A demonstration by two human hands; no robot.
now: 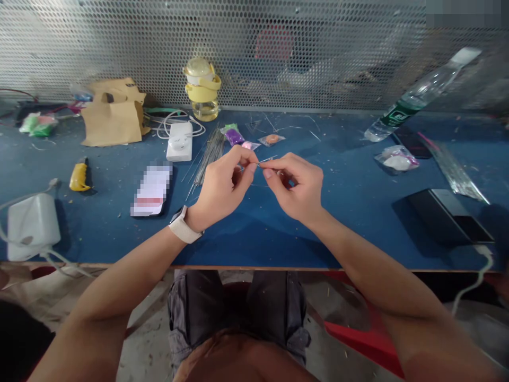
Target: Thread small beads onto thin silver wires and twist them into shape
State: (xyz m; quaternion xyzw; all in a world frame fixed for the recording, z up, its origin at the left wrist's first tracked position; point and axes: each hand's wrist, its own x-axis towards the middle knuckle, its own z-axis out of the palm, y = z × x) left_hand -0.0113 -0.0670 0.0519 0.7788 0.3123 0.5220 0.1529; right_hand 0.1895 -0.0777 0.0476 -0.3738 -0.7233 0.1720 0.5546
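Note:
Over the middle of the blue table, my left hand point(229, 178) and my right hand point(295, 183) meet almost fingertip to fingertip. Both are closed in a pinch on a thin metal wire point(268, 158), a short length of which shows between and just above the fingertips. Its full shape is too fine to make out. A white-banded watch sits on my left wrist. Just beyond the left hand lies a bundle of thin wires point(210, 154), beside small packets of purple point(234, 136), pink and orange point(272, 139) material. A few loose bent wires point(304, 124) lie farther back.
Left of my hands are a phone point(151, 190), white charger point(180, 140), yellow cutter point(79, 176) and brown paper point(113, 122). A yellow-lidded bottle point(203, 90) stands against the perforated metal panel point(342, 53). Rightward are a tilted water bottle point(421, 98), a bagged wire bundle point(457, 168) and a dark device point(449, 215).

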